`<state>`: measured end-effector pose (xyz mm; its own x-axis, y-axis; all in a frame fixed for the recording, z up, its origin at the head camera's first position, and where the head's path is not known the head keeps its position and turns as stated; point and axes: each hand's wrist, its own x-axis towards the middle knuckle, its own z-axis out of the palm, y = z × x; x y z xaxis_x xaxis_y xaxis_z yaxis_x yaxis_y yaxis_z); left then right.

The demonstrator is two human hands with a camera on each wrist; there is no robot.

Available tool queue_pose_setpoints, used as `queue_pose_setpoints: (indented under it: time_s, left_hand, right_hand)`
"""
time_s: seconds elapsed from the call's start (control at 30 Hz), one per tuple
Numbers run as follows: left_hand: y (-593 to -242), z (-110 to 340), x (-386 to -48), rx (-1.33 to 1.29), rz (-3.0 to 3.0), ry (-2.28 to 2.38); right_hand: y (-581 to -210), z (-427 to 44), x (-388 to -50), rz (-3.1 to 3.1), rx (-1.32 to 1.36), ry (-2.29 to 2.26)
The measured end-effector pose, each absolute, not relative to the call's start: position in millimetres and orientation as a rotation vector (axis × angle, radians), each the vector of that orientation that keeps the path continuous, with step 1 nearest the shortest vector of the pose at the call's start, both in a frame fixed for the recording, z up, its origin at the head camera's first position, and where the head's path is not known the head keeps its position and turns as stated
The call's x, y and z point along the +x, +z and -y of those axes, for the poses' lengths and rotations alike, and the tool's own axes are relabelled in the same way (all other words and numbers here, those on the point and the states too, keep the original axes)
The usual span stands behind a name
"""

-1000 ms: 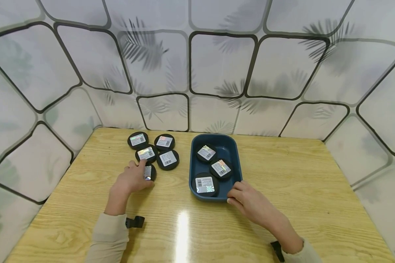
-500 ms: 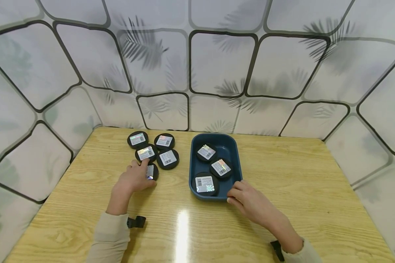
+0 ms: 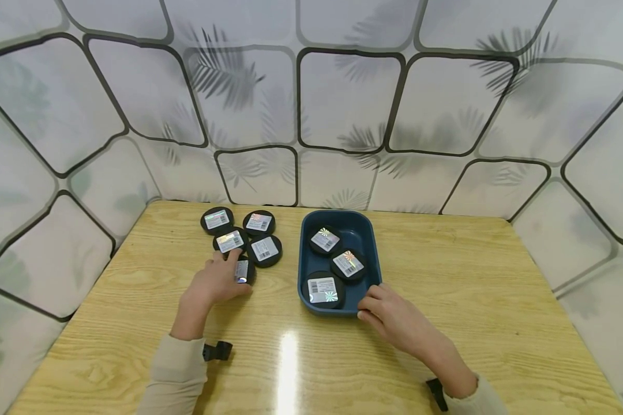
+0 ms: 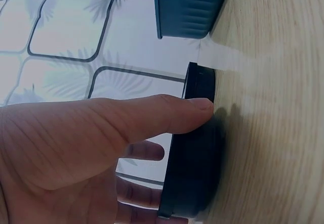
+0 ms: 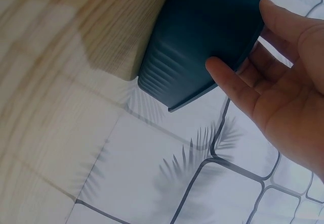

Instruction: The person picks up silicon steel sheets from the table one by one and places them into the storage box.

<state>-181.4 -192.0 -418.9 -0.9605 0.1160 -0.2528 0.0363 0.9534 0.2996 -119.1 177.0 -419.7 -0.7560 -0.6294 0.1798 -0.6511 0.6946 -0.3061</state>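
Left hand point(image 3: 214, 281): grip closed round a disc point(image 3: 246, 271), its far contact apparently at the edge; right hand point(image 3: 393, 320) pinches the tray point(image 3: 360, 235). Even pressure should serve best.

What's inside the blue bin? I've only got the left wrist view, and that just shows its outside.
Observer: Three black discs lie inside the blue bin.
Operator: Is anything holding it?
Observer: Yes, the right hand, at the near right corner in the head view.
Operator: Any discs outside, besides the one I see?
Observer: Four more discs lie on the table, just beyond the left hand.
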Motion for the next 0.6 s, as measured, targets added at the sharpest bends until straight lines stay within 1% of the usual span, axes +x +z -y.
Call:
queue_pose_setpoints:
  time_s: [0.6]
  left_hand:
    - [-405,181,-177,0.206,-2.902,0.415]
  right_hand:
    - [-421,-177,-120,2.811,1.089,0.551]
